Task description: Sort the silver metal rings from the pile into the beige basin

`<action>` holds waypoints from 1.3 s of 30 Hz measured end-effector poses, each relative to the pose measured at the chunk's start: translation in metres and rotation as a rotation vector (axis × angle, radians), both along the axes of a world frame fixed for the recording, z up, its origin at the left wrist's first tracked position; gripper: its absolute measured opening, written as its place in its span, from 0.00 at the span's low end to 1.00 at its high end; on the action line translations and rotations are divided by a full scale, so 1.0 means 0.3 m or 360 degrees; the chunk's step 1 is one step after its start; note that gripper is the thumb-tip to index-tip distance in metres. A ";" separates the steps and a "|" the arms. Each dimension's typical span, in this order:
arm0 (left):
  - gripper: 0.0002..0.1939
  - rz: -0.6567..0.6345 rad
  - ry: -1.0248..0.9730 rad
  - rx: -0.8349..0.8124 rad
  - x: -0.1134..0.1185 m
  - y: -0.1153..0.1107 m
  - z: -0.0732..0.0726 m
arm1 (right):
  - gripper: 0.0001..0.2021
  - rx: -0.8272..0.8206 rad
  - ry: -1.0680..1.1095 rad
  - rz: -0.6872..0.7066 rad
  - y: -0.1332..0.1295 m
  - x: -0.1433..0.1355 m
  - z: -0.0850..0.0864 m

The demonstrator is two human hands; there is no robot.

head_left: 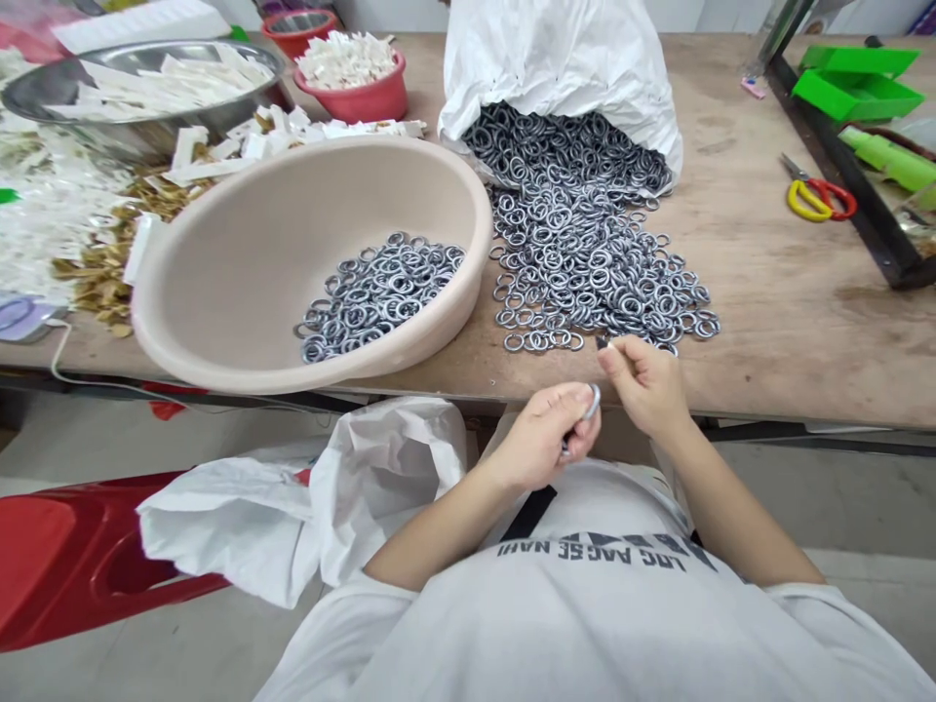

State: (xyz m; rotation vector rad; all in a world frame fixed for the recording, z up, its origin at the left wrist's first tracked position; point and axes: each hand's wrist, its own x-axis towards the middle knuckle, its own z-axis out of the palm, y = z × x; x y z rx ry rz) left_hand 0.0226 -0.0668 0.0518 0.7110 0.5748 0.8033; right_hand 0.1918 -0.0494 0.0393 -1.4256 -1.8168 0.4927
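Note:
My left hand [545, 434] is closed in front of the table edge, pinching a shiny grey ring [595, 402] between thumb and fingers. Something small and dark shows beneath its curled fingers, too hidden to name. Just to the right, my right hand [652, 386] is closed around a small dark-tipped piece [603, 343] that sticks out past the thumb; its kind cannot be made out. Beyond the hands spreads a pile of grey rings [592, 263], spilling from a white sack [560, 58]. More loose rings [384, 292] lie in the large beige basin [219, 263] at the left.
Red-and-yellow-handled scissors [817, 198] lie on the right of the wooden table [790, 341], near a dark metal frame [848, 175] and green trays [855, 88]. A metal bowl [146, 127] and white strips crowd the left. Below stand a red stool [65, 556] and a white bag [395, 458].

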 end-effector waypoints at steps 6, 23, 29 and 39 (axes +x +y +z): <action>0.15 0.0159 -0.0083 -0.0216 -0.072 0.037 0.007 | 0.13 -0.0055 -0.0656 -0.0120 0.075 -0.045 -0.007; 0.08 0.0702 -0.0136 -0.0451 -0.136 0.126 -0.036 | 0.11 -0.0101 -0.1139 0.0078 0.007 -0.035 0.000; 0.13 0.0695 0.0070 -0.0317 -0.105 0.114 -0.048 | 0.09 -0.0123 -0.0837 0.0025 0.000 -0.017 -0.025; 0.15 0.0489 0.0814 0.0709 -0.021 0.049 -0.029 | 0.09 -0.0227 0.0341 0.0239 -0.011 -0.028 0.061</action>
